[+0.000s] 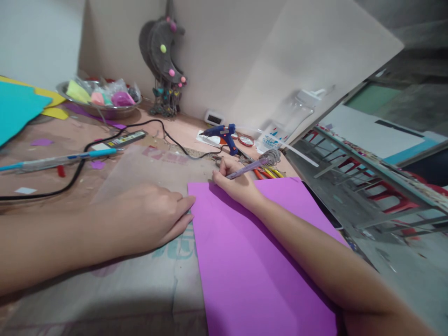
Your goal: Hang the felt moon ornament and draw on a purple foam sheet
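Observation:
A large purple sheet [238, 261], smooth like craft foam or card, lies on a printed paper mat [140, 289]. At the sheet's left edge, near its upper corner, rests my left hand [154, 212], palm down and low; its extended thumb and forefinger touch the edge, slightly apart. My right hand [238, 184] is closed around a lilac pen [247, 167] with a grey tufted top, over the sheet's far edge. My fingers hide the pen's tip. The right forearm crosses the sheet.
A blue glue gun [226, 135] stands beyond my right hand, near pliers [268, 173] and a clear bottle [297, 114]. A black cable [82, 163] runs leftward past a blue-tipped pen [63, 159]. Behind sit a metal bowl [101, 109] and a grey moon ornament [157, 51].

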`<state>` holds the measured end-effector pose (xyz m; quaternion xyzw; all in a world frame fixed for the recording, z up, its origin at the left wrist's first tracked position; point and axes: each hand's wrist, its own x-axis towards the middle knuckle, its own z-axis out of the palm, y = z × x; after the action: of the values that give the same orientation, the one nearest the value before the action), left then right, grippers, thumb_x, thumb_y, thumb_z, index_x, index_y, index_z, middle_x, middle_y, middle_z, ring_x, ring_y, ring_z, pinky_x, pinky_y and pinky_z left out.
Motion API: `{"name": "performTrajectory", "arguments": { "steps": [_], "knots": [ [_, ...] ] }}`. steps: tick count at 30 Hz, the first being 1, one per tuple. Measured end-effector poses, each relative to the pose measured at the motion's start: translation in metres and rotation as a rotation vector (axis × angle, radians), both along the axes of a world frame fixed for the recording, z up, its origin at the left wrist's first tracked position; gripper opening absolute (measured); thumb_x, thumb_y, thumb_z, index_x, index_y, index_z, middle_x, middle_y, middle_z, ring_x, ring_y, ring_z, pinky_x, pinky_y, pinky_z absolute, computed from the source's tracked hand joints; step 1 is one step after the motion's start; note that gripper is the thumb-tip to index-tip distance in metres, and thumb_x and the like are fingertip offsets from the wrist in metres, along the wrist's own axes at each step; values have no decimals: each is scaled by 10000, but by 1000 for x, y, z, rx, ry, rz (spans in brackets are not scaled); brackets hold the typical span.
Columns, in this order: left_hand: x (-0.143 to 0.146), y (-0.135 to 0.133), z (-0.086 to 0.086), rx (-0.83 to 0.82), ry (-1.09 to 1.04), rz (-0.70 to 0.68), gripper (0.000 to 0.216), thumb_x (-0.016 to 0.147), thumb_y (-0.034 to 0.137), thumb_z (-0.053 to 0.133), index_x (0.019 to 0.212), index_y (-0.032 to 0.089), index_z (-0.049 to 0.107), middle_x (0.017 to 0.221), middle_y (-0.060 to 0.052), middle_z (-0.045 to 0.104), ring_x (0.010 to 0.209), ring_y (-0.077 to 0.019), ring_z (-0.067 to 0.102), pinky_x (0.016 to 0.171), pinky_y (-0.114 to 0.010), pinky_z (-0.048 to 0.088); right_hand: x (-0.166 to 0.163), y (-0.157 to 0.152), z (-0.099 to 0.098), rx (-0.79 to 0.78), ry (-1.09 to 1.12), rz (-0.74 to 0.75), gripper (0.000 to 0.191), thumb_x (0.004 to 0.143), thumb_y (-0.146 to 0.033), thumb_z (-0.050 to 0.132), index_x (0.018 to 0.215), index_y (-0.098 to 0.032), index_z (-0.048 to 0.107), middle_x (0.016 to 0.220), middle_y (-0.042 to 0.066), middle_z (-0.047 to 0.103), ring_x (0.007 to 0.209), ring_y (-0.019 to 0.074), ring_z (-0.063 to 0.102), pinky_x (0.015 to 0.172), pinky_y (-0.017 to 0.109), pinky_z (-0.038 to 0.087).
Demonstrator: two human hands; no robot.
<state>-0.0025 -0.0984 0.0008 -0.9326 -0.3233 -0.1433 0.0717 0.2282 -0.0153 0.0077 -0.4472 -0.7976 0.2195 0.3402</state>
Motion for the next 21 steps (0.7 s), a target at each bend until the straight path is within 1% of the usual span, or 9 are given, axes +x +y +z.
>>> {"name": "performTrajectory", "arguments": {
  "steps": [3,6,10,14,17,21],
  "knots": [
    [0,0,2,-20,-14,0,325,1008,308,454,1026,166,745,762,-81,767,586,-229,697,556,-343,492,1,-1,1,-29,23,5,288,767,-223,570,619,-255,326,567,-63,367,568,121,360,574,279,294],
    [0,0,3,-59,-41,6,326,1007,311,452,1013,165,744,758,-84,758,592,-227,695,584,-345,514,1,-1,0,-55,40,-12,295,796,-243,579,628,-250,337,583,-61,379,575,120,373,582,274,306],
    [0,0,2,-44,-19,5,328,1004,308,450,1001,162,743,756,-87,759,594,-237,705,572,-352,510,1,-1,0,-25,25,-11,325,835,-295,619,633,-246,370,576,-56,407,584,125,381,594,276,310],
    [0,0,2,-9,26,11,336,1005,312,441,1008,167,745,774,-83,773,600,-243,714,550,-353,494,0,-1,1,-25,9,4,307,807,-253,596,621,-248,352,565,-63,381,574,119,358,582,276,298],
    [0,0,1,-1,8,5,329,1004,304,449,1021,161,746,779,-85,775,592,-244,708,546,-356,491,1,-2,2,-46,11,0,290,780,-238,571,616,-252,332,561,-66,367,564,116,352,568,278,286],
    [0,0,1,-21,-14,5,325,1008,313,459,1035,164,746,773,-83,770,587,-221,691,562,-334,490,4,-4,2,-26,15,-12,268,751,-241,557,607,-254,331,561,-63,371,564,118,364,570,281,290]
  ]
}}
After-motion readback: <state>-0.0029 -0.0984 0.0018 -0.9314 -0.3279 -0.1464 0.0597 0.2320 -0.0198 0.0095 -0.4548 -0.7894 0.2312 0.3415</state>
